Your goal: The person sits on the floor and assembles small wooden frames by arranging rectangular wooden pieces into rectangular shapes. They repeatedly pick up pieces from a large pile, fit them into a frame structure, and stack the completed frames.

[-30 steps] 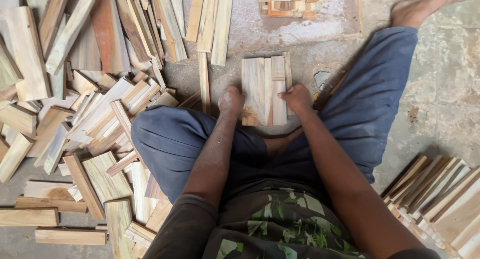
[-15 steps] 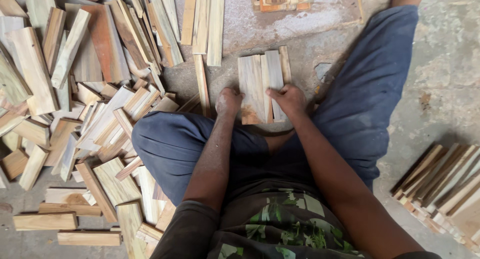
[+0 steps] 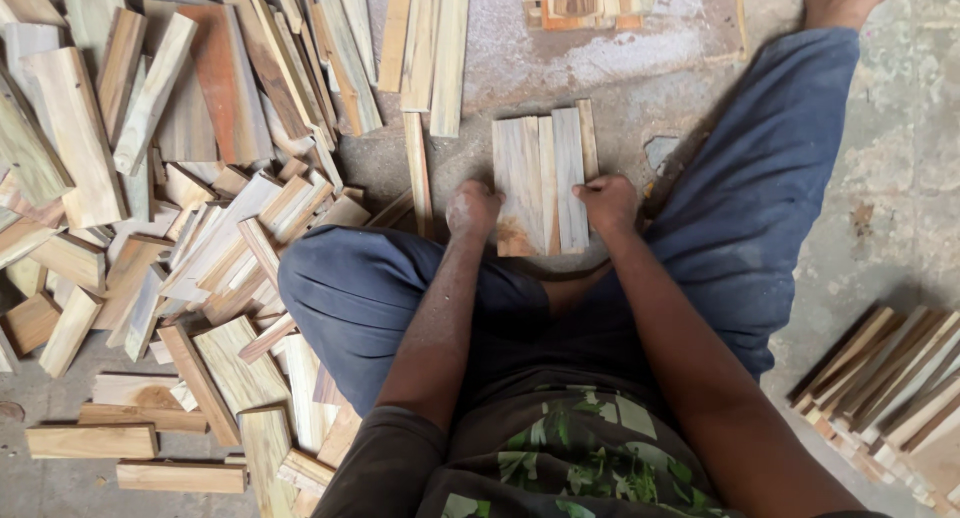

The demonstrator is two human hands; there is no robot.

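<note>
Wooden pale flat slats (image 3: 543, 183), bunched side by side on the concrete floor (image 3: 600, 63), sit clamped between left hand (image 3: 472, 208) and right hand (image 3: 606, 202).

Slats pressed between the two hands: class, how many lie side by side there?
4 slats, flat on the floor: wide at left, narrow, medium, thin at right. Left hand and right hand press the edges; more may hide.
</note>
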